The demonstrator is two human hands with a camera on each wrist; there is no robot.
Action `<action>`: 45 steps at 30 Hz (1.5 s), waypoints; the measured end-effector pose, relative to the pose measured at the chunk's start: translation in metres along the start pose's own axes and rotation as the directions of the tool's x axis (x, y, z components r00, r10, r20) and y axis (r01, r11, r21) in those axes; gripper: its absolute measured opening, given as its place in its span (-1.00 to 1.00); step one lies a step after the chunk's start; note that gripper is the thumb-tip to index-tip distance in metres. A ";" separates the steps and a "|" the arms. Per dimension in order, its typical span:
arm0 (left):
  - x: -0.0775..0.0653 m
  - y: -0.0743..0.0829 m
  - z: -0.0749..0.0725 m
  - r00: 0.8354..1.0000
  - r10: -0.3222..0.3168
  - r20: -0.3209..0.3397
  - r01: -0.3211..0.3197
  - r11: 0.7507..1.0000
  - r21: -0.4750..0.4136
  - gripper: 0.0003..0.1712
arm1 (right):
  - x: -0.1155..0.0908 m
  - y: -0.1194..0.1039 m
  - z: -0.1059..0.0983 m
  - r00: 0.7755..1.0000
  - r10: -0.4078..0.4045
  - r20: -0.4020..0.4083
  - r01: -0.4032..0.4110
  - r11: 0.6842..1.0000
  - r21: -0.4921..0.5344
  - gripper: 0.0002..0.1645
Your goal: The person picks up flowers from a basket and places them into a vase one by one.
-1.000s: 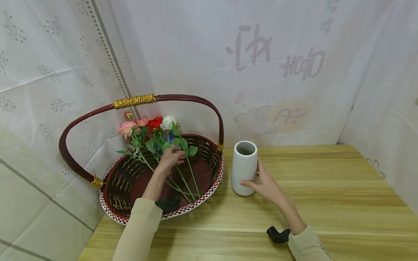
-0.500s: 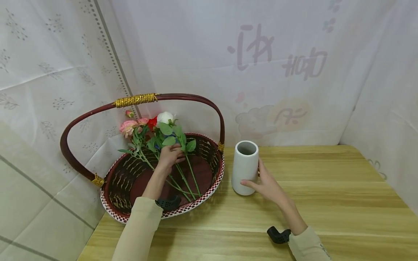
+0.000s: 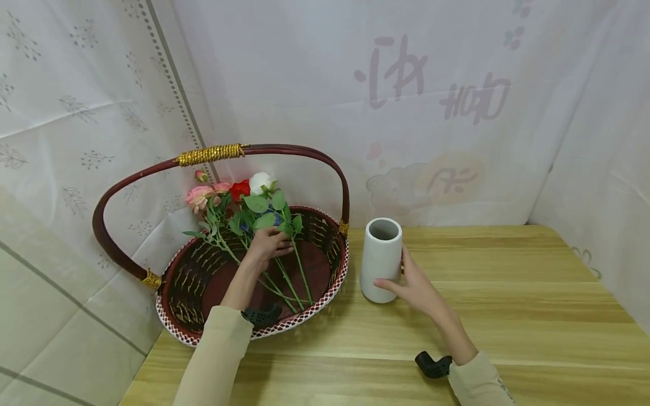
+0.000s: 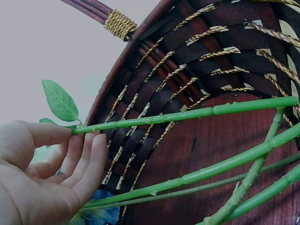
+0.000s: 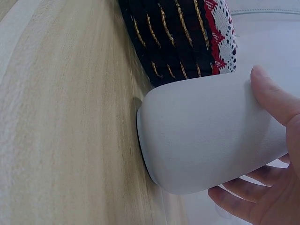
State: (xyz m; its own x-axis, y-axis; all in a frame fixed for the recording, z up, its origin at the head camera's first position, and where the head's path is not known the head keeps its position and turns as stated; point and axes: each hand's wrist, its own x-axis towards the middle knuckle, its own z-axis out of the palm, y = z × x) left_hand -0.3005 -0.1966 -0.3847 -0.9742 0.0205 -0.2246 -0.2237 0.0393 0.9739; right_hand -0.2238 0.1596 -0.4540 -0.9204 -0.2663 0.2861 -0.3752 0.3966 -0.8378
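Observation:
My left hand (image 3: pixel 266 246) reaches over the wicker basket (image 3: pixel 347 265), its thumb and index finger pinching the green stem (image 4: pixel 187 114) of a white rose (image 3: pixel 260 183). The stem's lower end lies near the basket's front rim. Other stems cross beneath it, belonging to a red rose (image 3: pixel 240 190), pink flowers (image 3: pixel 199 197) and a blue flower (image 4: pixel 105 206) partly hidden by leaves. To the right of the basket a tall white vase (image 3: pixel 378 259) stands upright on the table. My right hand (image 3: pixel 413 285) holds it from the right side, thumb at the front, fingers behind.
The basket's arched dark red handle (image 3: pixel 310 151), with gold cord at its top, rises over the flowers. A lace trim (image 5: pixel 226 42) runs along the basket rim near the vase. White curtains (image 3: pixel 304 84) hang behind the wooden table (image 3: pixel 497 293).
The white rose has shifted slightly, first up and left, then back right, and its leaves have turned. My right hand and the vase stay in place.

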 end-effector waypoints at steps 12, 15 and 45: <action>-0.001 -0.002 0.004 0.996 0.085 -0.004 -0.085 0.992 -0.091 -0.40 | 0.000 0.005 0.000 1.000 0.012 -0.009 -0.012 1.000 -0.023 0.29; -0.002 -0.001 0.006 0.990 0.136 -0.032 -0.138 0.985 -0.104 -0.58 | 0.001 0.005 0.000 1.000 0.012 -0.009 -0.012 1.000 -0.019 0.29; -0.016 0.014 0.005 0.955 0.235 -0.181 -0.284 0.899 -0.334 -0.66 | 0.000 0.005 0.002 1.000 0.003 -0.027 -0.004 1.000 -0.030 0.26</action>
State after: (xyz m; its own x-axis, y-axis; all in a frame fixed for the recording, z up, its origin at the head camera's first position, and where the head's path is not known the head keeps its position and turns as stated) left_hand -0.2885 -0.1914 -0.3675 -0.9882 -0.1518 0.0201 0.0660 -0.3038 0.9505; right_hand -0.2254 0.1601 -0.4587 -0.9243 -0.2416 0.2955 -0.3744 0.4241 -0.8246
